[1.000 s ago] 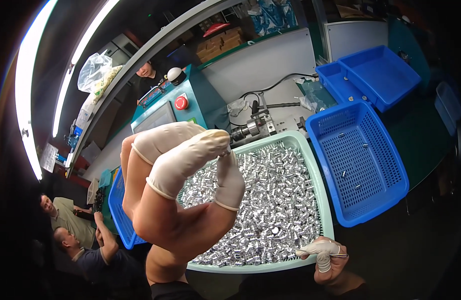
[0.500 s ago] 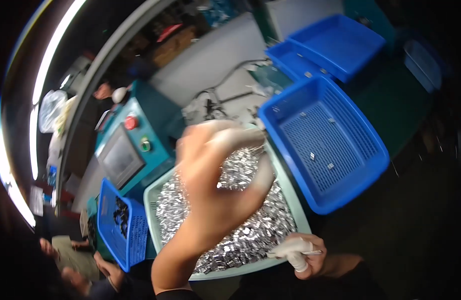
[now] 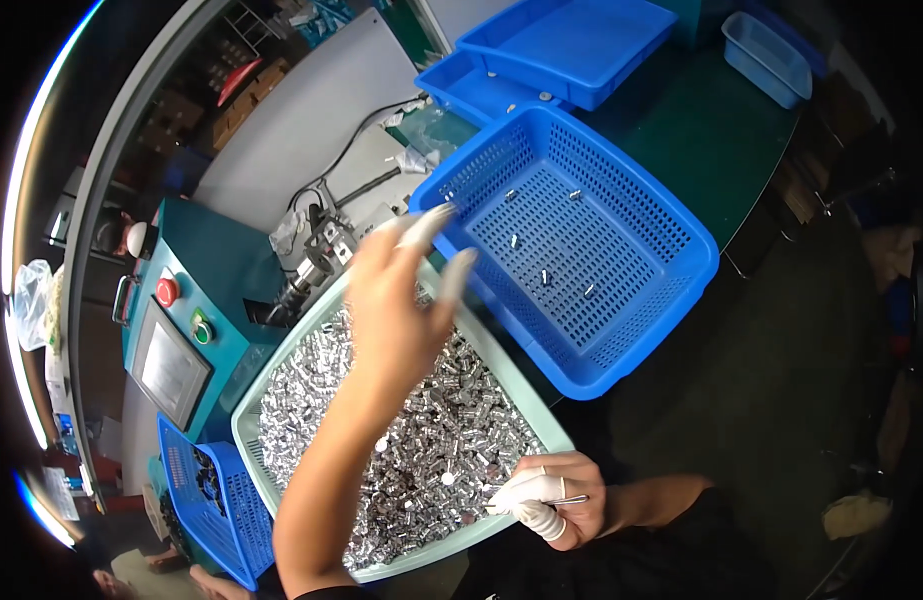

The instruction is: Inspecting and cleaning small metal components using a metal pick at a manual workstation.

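My left hand (image 3: 401,300), with white finger covers on its thumb and fingers, hovers over the near-left rim of a blue perforated basket (image 3: 671,265). Its thumb and fingers are apart, with nothing visible between them. Several small silver metal cylinders (image 3: 545,277) lie scattered in that basket. Below my arm, a pale green tub (image 3: 526,405) is filled with many similar shiny metal pieces (image 3: 461,400). By the tub's near-right corner my right hand (image 3: 561,497), also with white finger covers, is closed around a thin metal tool (image 3: 573,499); whatever else its fingers hold is hidden.
To the left stands a teal machine (image 3: 211,250) with a screen and red and green buttons. A smaller blue basket (image 3: 246,500) with dark parts sits below it. Blue trays (image 3: 571,40) are stacked beyond the large basket, and a light blue bin (image 3: 766,60) stands far right.
The view has shifted, so the tub and baskets appear further left and higher. My left hand has moved toward the blue basket, where one more metal piece shows. My right hand keeps its grip.
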The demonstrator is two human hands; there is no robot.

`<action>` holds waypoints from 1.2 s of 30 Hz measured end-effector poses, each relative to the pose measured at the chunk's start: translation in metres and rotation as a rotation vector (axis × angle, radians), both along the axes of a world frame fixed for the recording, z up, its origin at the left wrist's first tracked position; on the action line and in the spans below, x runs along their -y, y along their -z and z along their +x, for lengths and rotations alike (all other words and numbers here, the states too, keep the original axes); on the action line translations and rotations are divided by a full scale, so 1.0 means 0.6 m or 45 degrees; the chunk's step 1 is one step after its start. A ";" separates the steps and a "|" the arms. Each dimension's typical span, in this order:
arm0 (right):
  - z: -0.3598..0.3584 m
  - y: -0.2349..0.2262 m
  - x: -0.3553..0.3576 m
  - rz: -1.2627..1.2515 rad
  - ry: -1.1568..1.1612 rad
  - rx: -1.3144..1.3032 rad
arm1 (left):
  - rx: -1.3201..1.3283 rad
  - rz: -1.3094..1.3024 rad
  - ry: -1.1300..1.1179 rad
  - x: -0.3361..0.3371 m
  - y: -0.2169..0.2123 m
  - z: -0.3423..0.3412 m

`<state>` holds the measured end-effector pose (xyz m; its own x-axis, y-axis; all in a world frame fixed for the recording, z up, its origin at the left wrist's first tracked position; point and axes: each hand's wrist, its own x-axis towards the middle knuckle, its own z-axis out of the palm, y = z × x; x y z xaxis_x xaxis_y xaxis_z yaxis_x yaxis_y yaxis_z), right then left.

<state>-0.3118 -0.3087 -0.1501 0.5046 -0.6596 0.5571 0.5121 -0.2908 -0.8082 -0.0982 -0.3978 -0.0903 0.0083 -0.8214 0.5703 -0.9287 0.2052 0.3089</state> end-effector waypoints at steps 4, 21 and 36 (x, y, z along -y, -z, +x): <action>-0.003 -0.004 -0.008 0.005 0.009 -0.006 | 0.271 0.248 -0.365 -0.192 -0.040 0.084; 0.022 -0.051 -0.008 0.175 0.044 -0.366 | -0.040 0.653 -0.378 -0.291 -0.027 0.105; 0.116 -0.093 -0.089 0.294 -0.086 -0.229 | -1.786 0.191 -0.054 -0.518 -0.046 0.136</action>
<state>-0.2422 -0.2553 -0.0942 0.6288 -0.7200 0.2936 0.3666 -0.0584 -0.9285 -0.0164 -0.0869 -0.0624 0.5139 -0.8575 -0.0243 0.1600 0.0680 0.9848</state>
